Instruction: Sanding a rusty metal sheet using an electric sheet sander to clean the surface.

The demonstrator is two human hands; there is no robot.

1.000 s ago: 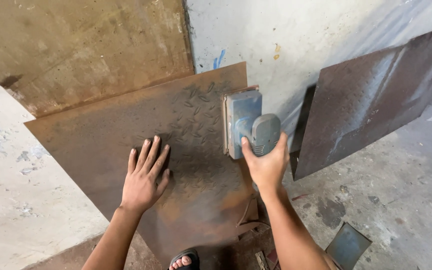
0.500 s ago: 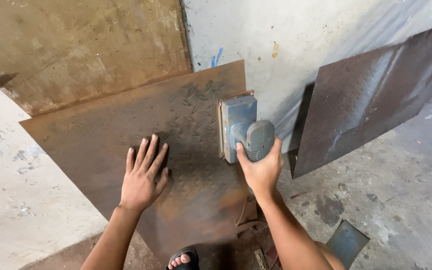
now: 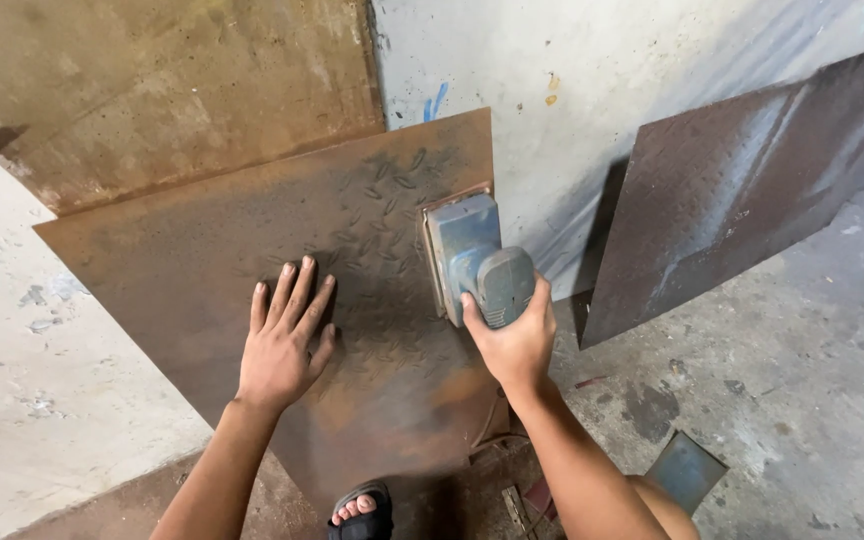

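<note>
Now the right hand [image 3: 514,345] grips a grey sander [image 3: 477,260] on the rusty plate [image 3: 202,260]; at its nine o'clock the left hand [image 3: 280,345] lies flat, fingers spread

A sander [image 3: 474,255] sits on a metal plate [image 3: 202,270], near the plate's right edge, with the right hand [image 3: 515,340] at its lower end.

The left hand [image 3: 282,345] lies flat on the plate's middle, left of the sander. A second plate [image 3: 742,180] leans against the wall [image 3: 592,90] to the right, well apart. A sandalled foot [image 3: 362,512] shows below the plate's lower corner, and a small panel [image 3: 687,470] lies on the floor [image 3: 812,380] at the right.
</note>
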